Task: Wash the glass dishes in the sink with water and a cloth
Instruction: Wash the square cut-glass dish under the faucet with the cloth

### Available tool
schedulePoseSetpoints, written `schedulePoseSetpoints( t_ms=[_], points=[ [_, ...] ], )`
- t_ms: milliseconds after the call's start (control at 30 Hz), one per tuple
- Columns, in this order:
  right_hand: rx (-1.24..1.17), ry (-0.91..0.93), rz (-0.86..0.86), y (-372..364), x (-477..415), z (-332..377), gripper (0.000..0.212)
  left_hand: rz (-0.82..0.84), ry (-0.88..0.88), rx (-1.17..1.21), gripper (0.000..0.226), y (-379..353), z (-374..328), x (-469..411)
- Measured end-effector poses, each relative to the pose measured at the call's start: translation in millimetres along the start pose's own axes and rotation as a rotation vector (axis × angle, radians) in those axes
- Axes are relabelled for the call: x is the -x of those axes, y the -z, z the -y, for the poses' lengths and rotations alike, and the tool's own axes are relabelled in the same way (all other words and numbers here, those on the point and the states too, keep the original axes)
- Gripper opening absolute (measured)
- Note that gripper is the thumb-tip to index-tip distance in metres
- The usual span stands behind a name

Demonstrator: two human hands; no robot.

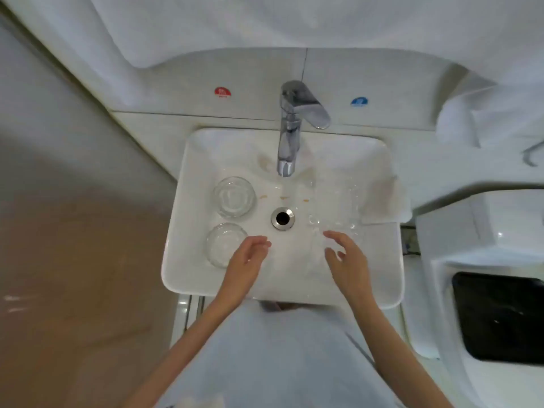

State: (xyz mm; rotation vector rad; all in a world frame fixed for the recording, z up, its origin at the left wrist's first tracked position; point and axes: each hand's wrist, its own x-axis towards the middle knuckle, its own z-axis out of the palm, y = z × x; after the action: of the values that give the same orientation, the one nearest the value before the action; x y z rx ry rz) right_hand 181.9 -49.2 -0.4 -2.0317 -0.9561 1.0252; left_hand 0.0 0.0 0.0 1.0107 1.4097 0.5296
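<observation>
Because clear glass fades against the white sink, dishes right of the drain are barely made out; two bowls are set left. Left hand and right hand are held near, fingers released, nothing grasped.

Soft even light, glare on the shiny chrome tap beyond the hands; everything slightly blurred, edges bowed.

Sink holds far bowl, near bowl — cloth.
</observation>
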Motion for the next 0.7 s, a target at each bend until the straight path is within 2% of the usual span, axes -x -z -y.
schedulePoseSetpoints(
  t_ms=[100,200,267,433,533,700],
  points=[
    [0.102,-0.088,-0.171,16.6,-4.2,-18.0,0.034,0.077,0.11,-0.064,0.015,-12.2,8.1,-12.5],
    [0.2,-0.201,-0.136,25.3,-7.8,-34.4,0.04,0.185,0.225,-0.128,0.032,-38.3,11.5,-25.2],
    [0.241,-0.225,-0.097,23.4,-11.4,-38.4,0.046,0.23,0.238,-0.147,0.041,-56.6,10.9,-33.0],
    [0.283,-0.268,-0.094,21.4,-21.5,-49.5,0.057,0.265,0.305,-0.239,0.053,-85.4,21.6,-48.2],
    [0.291,-0.355,-0.059,24.7,-25.5,-53.8,0.048,0.271,0.356,-0.192,0.053,-91.4,28.7,-49.5],
    [0.379,-0.443,0.085,26.8,-28.8,-57.0,0.031,0.309,0.266,-0.298,0.043,-97.9,30.1,-49.2]
  ],
)
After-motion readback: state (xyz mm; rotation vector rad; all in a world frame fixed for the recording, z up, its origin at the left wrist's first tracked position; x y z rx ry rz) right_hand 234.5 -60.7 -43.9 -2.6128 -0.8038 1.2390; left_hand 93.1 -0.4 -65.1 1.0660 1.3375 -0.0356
